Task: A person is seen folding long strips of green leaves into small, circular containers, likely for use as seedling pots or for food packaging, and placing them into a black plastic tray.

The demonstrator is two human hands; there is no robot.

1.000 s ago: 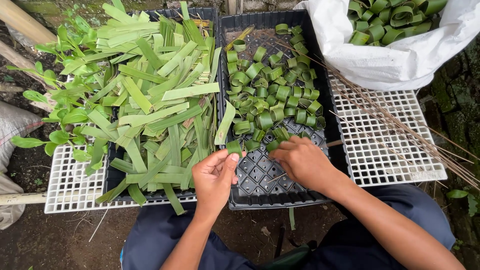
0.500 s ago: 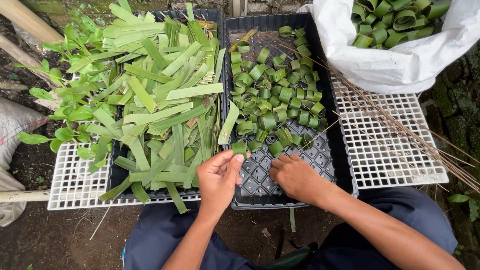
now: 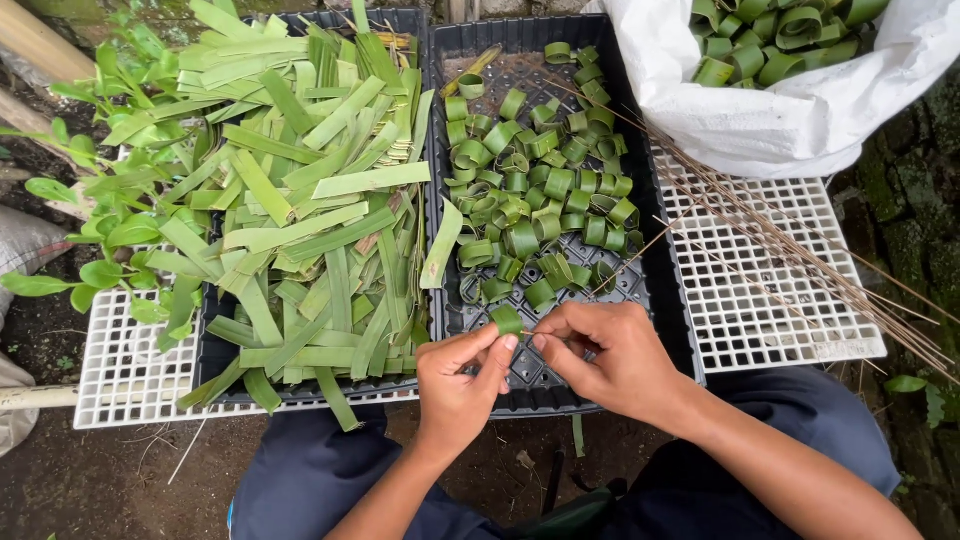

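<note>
The scene is lit by soft, even daylight from above — no hard shadows are cast, only faint shade under the cut leaf strips [image 3: 300,230]. Mild glare is seen on the white sack [image 3: 800,110]. Focus is held sharp throughout; the dark ground at the bottom corners is left dim.

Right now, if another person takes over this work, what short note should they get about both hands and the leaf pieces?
Left hand: pinches a small rolled green leaf ring.
Right hand: holds a thin brown stick at that ring.
Done: many rolled rings lie in the right black plastic tray; more fill the white sack.
Left: a heap of flat green leaf strips in the left black tray.
</note>
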